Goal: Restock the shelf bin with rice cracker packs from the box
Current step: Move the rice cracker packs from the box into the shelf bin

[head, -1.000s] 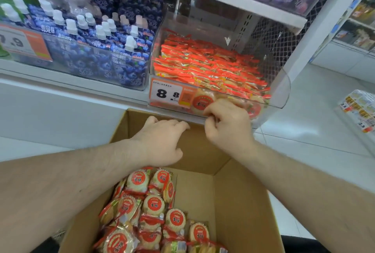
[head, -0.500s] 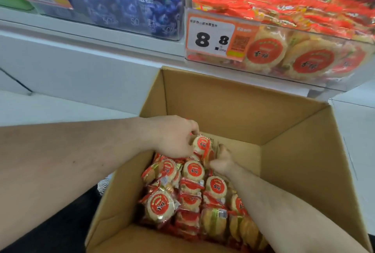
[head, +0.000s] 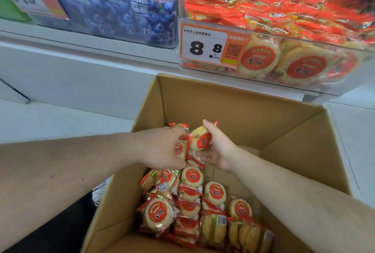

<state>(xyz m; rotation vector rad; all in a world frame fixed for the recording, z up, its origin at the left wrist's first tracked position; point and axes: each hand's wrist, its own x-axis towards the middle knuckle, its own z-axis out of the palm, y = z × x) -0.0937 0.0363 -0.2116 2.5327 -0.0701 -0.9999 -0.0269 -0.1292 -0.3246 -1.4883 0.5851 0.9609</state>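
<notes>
While both hands meet at the centre of the frame, the right hand (head: 218, 147) has its fingers curled round a round, pale rice cracker pack (head: 200, 138) with a red disc label, crinkly clear wrap catching the light. Just left of it, the left hand (head: 162, 147) grips another pack (head: 179, 149), touching the first. Below them, more glossy packs (head: 194, 202) lie heaped in the plain brown cardboard box (head: 233, 106), lower centre. Upper right, the clear plastic shelf bin (head: 316, 88) is piled with red-edged wrappers, an orange price tag (head: 211, 46) on its front. Upper left, blue pouches (head: 121, 9) fill a neighbouring bin.
</notes>
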